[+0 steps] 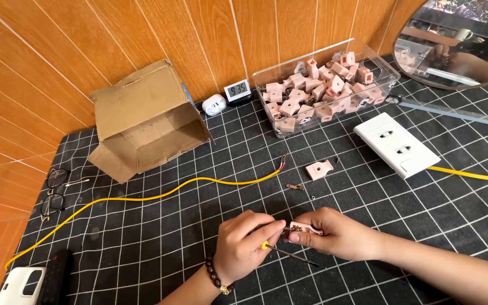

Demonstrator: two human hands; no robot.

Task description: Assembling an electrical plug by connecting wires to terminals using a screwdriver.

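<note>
Just one view here, head-mounted, looking down and forward over the black grid mat [199,226] toward the wooden wall [142,39], fairly close, hands low in frame near the mat's front edge.

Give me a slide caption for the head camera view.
Left hand works a yellow-handled screwdriver into a small pink plastic plug half held by right hand.
</note>
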